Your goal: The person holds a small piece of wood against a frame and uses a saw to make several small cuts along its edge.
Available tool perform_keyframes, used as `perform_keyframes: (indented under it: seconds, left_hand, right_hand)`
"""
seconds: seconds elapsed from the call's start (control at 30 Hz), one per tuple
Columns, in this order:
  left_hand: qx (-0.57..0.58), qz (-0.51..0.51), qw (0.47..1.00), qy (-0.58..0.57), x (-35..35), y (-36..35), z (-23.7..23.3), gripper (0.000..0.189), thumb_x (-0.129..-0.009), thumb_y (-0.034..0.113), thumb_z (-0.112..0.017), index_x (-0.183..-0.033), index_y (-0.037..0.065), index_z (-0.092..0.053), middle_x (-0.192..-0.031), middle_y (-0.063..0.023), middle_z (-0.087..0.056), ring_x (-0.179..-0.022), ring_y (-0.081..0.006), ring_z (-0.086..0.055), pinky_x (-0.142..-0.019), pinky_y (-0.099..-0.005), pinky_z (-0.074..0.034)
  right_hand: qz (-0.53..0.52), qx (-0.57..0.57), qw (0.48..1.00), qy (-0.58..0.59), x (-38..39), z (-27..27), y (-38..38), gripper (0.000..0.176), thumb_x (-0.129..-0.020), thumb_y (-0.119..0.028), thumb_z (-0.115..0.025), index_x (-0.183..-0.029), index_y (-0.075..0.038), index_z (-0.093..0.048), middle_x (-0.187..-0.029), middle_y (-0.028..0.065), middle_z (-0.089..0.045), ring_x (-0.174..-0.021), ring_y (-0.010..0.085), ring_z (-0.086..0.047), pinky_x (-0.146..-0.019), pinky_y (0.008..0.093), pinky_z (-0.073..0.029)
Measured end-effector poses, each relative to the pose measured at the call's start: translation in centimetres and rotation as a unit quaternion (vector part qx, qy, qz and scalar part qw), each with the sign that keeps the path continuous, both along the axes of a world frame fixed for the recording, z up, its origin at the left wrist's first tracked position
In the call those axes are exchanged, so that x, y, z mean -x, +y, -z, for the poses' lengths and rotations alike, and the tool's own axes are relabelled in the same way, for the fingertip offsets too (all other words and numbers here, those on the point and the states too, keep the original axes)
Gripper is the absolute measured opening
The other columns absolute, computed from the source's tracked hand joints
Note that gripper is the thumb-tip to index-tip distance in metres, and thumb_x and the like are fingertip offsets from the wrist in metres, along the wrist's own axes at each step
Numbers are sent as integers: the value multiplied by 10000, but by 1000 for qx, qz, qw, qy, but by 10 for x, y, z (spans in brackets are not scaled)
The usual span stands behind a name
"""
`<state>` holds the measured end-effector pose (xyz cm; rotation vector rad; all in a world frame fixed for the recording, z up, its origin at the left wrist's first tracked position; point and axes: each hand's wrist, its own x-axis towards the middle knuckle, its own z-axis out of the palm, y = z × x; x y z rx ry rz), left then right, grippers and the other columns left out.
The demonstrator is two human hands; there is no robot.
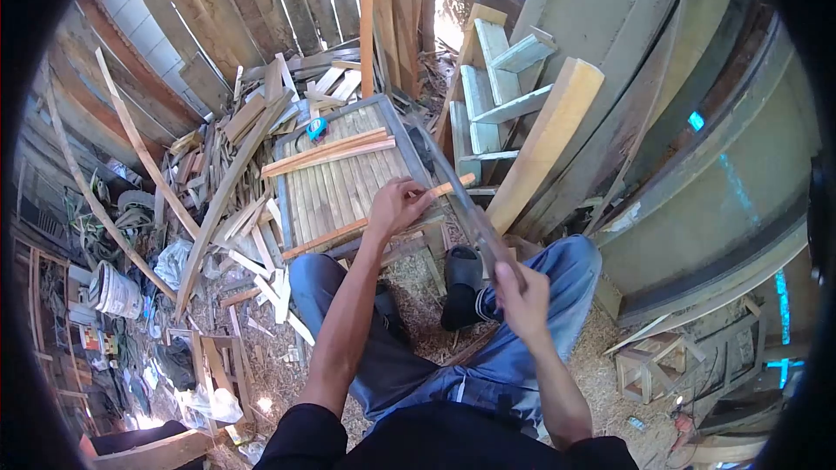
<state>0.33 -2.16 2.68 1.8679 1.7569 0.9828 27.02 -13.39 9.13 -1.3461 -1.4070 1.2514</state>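
Observation:
My right hand (523, 300) is closed around the handle of a hammer (475, 219). Its dark shaft slants up and to the left, with the head above the slatted wooden panel. My left hand (400, 206) has its fingers pinched together over a thin wooden strip (455, 184) lying across the panel's near side. Whatever is between those fingers is too small or hidden to tell. The slatted panel (335, 200) has a grey frame and lies flat before my knees. Farther up on it rest two more wooden strips (335, 153) and a blue tape measure (316, 128).
Scrap wood (248, 135) is piled left of the panel. A thick plank (549, 144) and a pale shelf-like frame (488, 91) lean at the right. A white bucket (116, 292) stands far left. A small wooden frame (653, 367) sits on the sawdust-covered floor at right.

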Motion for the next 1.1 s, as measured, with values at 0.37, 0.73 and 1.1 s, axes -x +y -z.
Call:
perform_keyframes:
  seconds: [0.37, 0.73, 1.1]
  left_hand:
    - [-28, -3, 997, 77, -2, 4, 1, 330, -855, 380, -678, -824, 54, -726, -830, -108, -670, -855, -328, -641, -749, -432, -525]
    - [-6, 7, 997, 79, 0, 9, 5, 339, -862, 373, -688, -805, 40, -697, -801, -135, -654, -767, -339, -650, -707, -430, -515]
    - [-2, 14, 997, 78, 1, 5, 4, 298, -820, 340, -713, -811, 44, -686, -835, -125, -661, -860, -332, -628, -754, -439, -523]
  right_hand:
    - [28, 25, 999, -19, 47, 66, 30, 465, -961, -381, -583, -800, 54, -624, -573, 91, -499, -565, 151, -477, -562, 364, -401]
    - [7, -3, 993, -119, 44, 31, 17, 417, -944, -355, -601, -801, 35, -641, -554, 157, -495, -493, 213, -512, -524, 395, -398]
    - [2, -10, 990, -142, 39, 30, -2, 374, -930, -320, -629, -808, 33, -649, -531, 168, -459, -453, 223, -472, -511, 381, -406]
